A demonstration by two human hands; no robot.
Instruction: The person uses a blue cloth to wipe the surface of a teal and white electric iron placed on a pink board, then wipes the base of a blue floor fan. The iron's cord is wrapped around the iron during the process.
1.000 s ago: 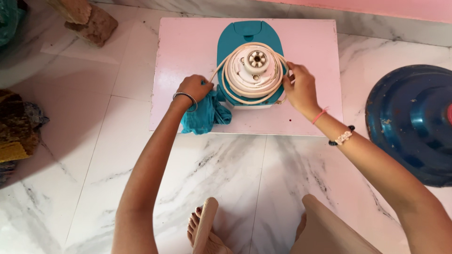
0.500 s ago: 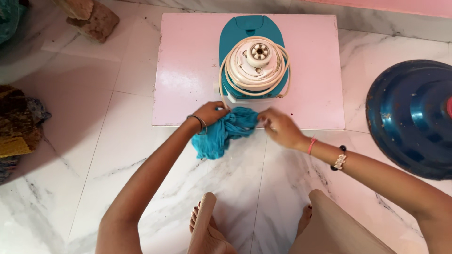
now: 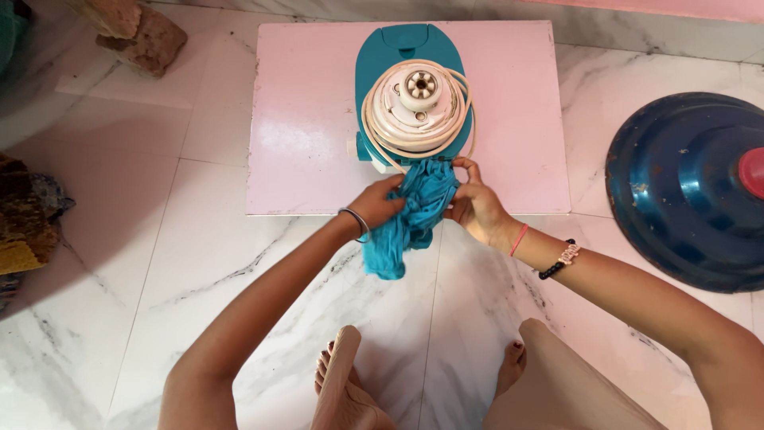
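Observation:
A teal cloth [image 3: 410,215] is bunched between both hands at the near edge of a pink board [image 3: 302,119]. My left hand [image 3: 376,203] grips its left side, and my right hand [image 3: 476,203] holds its right side, fingers up against the appliance. A teal and cream appliance base [image 3: 414,99] stands on the board with a cream cord [image 3: 374,131] coiled around its top. The cloth's upper end touches the front of the appliance and its tail hangs down over the floor.
A large dark blue domed lid [image 3: 688,187] with a red knob lies on the marble floor at right. Brick pieces [image 3: 139,36] sit at top left, and a dark patterned bundle [image 3: 28,219] at the left edge. My feet [image 3: 342,390] are below.
Both hands have lifted the cloth forward against the front of the appliance. A second ago the right hand was at the cord and the left held the cloth beside the appliance.

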